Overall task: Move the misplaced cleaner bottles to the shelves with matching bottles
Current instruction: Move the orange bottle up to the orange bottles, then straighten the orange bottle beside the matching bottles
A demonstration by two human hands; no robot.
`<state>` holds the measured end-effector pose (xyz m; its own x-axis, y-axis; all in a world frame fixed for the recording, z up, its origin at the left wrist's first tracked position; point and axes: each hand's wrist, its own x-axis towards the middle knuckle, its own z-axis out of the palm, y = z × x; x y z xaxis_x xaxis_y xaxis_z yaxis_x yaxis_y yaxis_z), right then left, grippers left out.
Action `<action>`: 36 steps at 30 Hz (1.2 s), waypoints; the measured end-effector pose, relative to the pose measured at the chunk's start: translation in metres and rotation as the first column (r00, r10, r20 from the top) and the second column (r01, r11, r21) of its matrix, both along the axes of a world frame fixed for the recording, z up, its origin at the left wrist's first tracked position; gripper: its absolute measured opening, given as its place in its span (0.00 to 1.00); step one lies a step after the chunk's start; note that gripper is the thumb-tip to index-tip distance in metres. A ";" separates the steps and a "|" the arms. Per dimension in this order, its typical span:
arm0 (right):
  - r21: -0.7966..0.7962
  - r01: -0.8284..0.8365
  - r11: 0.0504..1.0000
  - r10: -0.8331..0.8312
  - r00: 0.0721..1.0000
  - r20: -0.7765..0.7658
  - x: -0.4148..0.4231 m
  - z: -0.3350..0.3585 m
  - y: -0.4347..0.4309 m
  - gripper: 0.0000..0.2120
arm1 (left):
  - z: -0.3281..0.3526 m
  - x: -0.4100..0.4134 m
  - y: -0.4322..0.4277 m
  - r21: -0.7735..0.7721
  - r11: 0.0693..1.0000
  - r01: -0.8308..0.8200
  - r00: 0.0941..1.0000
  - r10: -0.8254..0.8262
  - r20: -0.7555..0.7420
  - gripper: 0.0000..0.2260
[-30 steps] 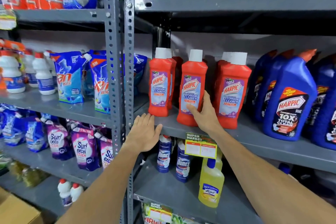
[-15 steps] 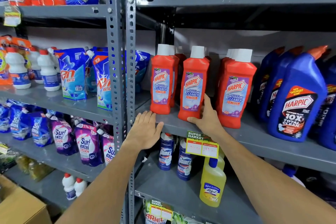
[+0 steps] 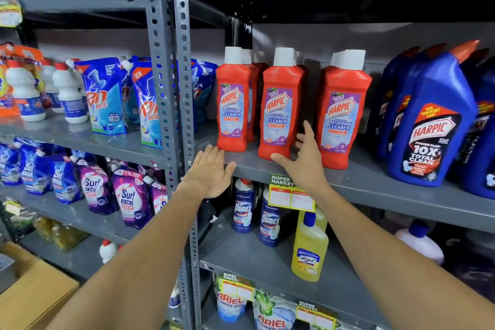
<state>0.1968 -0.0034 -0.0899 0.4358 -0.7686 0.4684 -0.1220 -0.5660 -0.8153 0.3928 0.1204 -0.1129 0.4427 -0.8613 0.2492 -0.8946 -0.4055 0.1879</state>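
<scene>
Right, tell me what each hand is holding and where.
Nothing is gripped. The right hand lies open against the base of the middle red Harpic bottle; the left hand rests flat on the shelf edge.

**One head cam, looking straight into the shelving**

Only one view here, so nothing overlaps. It's worn on the head, facing forward and a bit down, close to the grey shelves point(image 3: 348, 177). Wide-angle, edges bend. Both forearms reach in from the bottom, and the upright post point(image 3: 171, 115) runs just left of centre.
</scene>
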 end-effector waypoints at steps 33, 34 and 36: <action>0.373 0.345 0.861 -0.184 0.896 -0.404 0.067 -0.302 -0.046 0.50 | -0.342 0.022 0.010 0.142 0.989 0.037 0.997 -0.026 -0.078 0.30; 0.367 0.348 0.863 -0.193 0.898 -0.396 0.070 -0.306 -0.051 0.49 | -0.346 0.022 0.010 0.131 0.991 0.026 0.997 -0.017 -0.072 0.30; 0.348 0.357 0.867 -0.213 0.896 -0.389 0.074 -0.312 -0.060 0.45 | -0.351 0.020 0.008 0.109 0.994 0.002 0.998 0.004 -0.056 0.29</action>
